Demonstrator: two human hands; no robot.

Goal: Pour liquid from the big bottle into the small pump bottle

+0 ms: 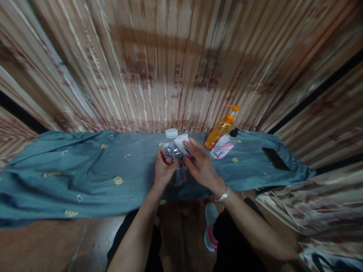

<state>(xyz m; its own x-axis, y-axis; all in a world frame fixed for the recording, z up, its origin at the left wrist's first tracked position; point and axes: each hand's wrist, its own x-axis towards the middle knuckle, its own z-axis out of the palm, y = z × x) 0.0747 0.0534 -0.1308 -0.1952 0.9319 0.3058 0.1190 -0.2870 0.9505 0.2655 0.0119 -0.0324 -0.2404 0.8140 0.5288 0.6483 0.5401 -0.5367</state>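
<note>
My left hand [163, 170] is wrapped round a clear plastic bottle [173, 155] with a white cap [171, 133], standing on a surface covered by a blue-grey cloth [85, 170]. My right hand [200, 164] pinches a white tissue or cloth [183, 143] against the bottle's upper right side. A silver bracelet [223, 195] circles my right wrist. The bottle's lower part is hidden behind my hands.
An orange pump dispenser [219, 130] and a small clear bottle with a pink label and black cap [224, 147] stand just right of my hands. A black phone [275, 158] lies at the cloth's right end. Striped curtains hang behind. My shoe [210, 226] shows below.
</note>
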